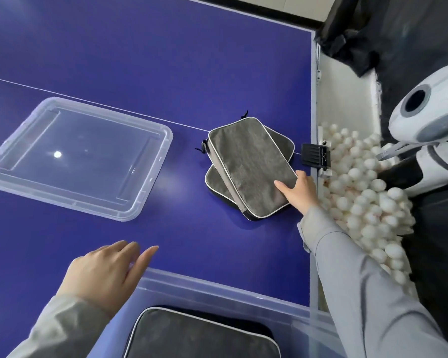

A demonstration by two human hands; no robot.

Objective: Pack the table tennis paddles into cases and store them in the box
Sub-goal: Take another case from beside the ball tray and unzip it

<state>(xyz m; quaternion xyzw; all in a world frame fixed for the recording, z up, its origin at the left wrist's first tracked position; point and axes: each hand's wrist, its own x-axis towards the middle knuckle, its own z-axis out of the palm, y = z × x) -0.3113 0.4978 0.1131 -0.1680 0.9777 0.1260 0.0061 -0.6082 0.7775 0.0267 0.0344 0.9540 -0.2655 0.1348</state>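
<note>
Two grey paddle cases with white piping lie stacked crosswise on the blue table. My right hand (299,191) grips the near right corner of the top case (251,164), thumb on its upper face. The lower case (282,143) shows beneath it. A third grey case (199,334) lies inside the clear plastic box (217,286) at the bottom of the view. My left hand (106,273) hovers with straight fingers over the box's far left rim and holds nothing. No bare paddle is in view.
The box's clear lid (75,156) lies flat on the table at left. Beyond the table's right edge, a net full of white balls (367,202) and a white ball machine (429,120) stand. A black net clamp (316,156) sits on that edge.
</note>
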